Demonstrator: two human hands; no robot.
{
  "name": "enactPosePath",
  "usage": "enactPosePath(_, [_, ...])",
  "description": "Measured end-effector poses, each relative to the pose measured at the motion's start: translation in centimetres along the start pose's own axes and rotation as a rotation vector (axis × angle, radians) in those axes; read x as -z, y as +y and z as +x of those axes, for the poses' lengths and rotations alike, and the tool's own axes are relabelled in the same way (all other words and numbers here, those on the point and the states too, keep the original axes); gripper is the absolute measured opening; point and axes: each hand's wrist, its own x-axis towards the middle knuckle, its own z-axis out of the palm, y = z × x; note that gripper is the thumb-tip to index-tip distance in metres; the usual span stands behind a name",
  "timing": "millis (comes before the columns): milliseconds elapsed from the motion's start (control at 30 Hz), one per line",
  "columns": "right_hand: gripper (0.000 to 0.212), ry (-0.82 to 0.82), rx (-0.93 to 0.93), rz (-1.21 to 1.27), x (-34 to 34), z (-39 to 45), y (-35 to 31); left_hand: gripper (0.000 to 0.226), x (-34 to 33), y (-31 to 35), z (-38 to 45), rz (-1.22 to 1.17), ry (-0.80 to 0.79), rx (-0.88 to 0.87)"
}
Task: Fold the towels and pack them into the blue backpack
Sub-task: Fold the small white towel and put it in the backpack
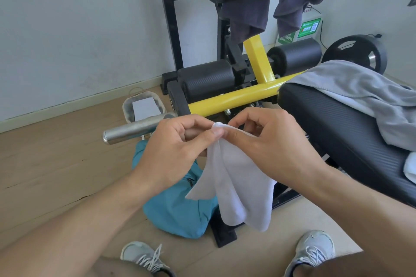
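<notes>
— White cloth, is that what the hands have?

— Yes; a small white towel [234, 177] hangs in the air between them; the left hand [177, 150] pinches its top corner between thumb and forefinger, and the right hand [267, 141] pinches the same bunched corner from the other side, fingertips nearly touching; the rest of the cloth droops in loose folds below the wrists.

— And the blue backpack?

— It lies on the wooden floor [56, 164] directly beneath the hands; the blue backpack [177, 209] is slumped and partly hidden behind the hanging towel; a dark zipper pull shows on its upper face; whether the zip is open I cannot tell.

— Any other towels?

— A grey towel [360, 94] is draped unfolded across the black padded bench [333, 128] on the right; another piece of white cloth [410, 168] sits on the same bench at the frame's edge, too cut off to say if it is folded.

— What surrounds them?

— A yellow frame bar [236, 96] runs behind the hands; a steel bar end [135, 130] juts out to the left, just above the backpack; dark garments [247, 11] hang from the rack above; two grey shoes [144, 256] stand at the bottom, either side of the bench's black foot.
</notes>
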Motion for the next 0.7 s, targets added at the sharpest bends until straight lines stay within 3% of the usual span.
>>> enactPosePath(467, [0.027, -0.022, -0.015, -0.181, -0.6, 0.1, 0.9, 0.009, 0.0, -0.8, 0.6, 0.127, 0.055, -0.046])
enactPosePath(600, [0.014, -0.196, -0.081, -0.238, -0.2, 0.4, 1.2, 0.007, 0.6, -1.2, 1.1, 0.128, 0.153, -0.058])
enactPosePath(700, [0.016, -0.36, -0.136, -0.35, -0.3, 0.4, 1.7, 0.012, 1.3, -1.8, 1.8, 0.086, 0.253, -0.031])
